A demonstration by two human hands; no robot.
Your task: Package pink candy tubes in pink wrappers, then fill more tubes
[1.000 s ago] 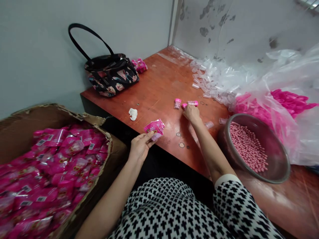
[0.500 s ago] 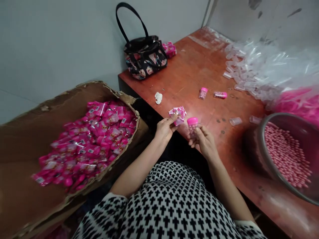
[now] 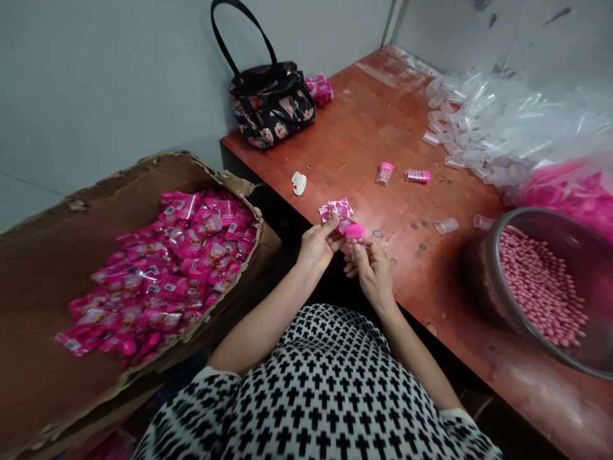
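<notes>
At the table [image 3: 364, 140] edge, left hand [image 3: 318, 246] pinches a sachet [image 3: 336, 209]; right hand [image 3: 373, 275], just beside, grips a pink-capped vial [image 3: 355, 233]. Bagging seems the step in hand: the sachet mouth must open.

a small hand-packing workroom for sweets, plain and makeshift rather than a factory floor. a worn red-brown table [image 3: 364, 128] is pushed into the corner of bare walls [image 3: 454, 25] with flaking paint. at its right edge sits a metal bowl [image 3: 479, 268] heaped with pink candy beads [image 3: 541, 287]; toward the far right corner a clear plastic bag [image 3: 527, 121] spills empty clear tubes [image 3: 460, 134], with pink caps [image 3: 565, 191] bagged beside them. two filled capped tubes [image 3: 384, 173] lie mid-table. beside the table's left edge a torn cardboard box [image 3: 38, 287] holds a heap of sealed pink packets [image 3: 177, 255]. a floral handbag [image 3: 271, 112] rests on the far left corner
</notes>
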